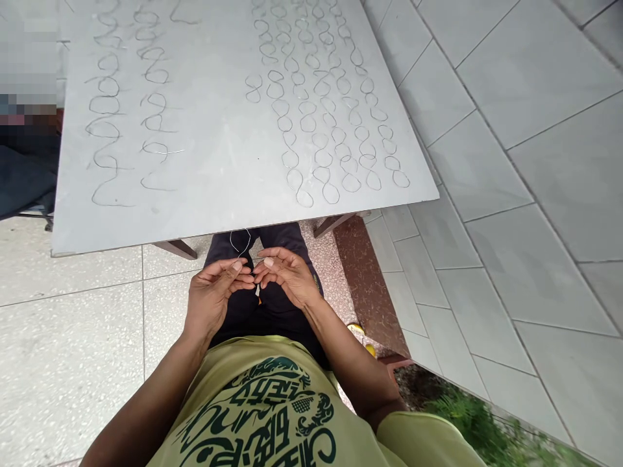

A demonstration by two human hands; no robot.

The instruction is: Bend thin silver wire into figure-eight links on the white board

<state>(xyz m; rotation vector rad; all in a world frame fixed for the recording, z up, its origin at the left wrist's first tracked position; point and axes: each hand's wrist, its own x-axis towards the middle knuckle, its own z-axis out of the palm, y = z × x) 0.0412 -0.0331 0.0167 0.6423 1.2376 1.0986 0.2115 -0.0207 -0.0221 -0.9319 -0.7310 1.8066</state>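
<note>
Just below the table's front edge, a thin wire [240, 251] rises in an open loop from my left hand [217, 288]. The left thumb and forefinger pinch it near its crossing. My right hand [288, 275] is beside it, thumb against forefinger, at what looks like the wire's other end; that end is mostly hidden by the fingers. Both hands are over my lap. On the table's right half lie several rows of figure-eight wires [332, 191]. Two columns of open, curved wires [109, 205] lie on the left half.
The pale table [219, 130] spans the space ahead, its front edge close beyond my hands. A tiled wall [506, 194] runs along the right. A person's dark clothing [26, 165] shows at the left edge. Green plants [467, 421] grow at the lower right.
</note>
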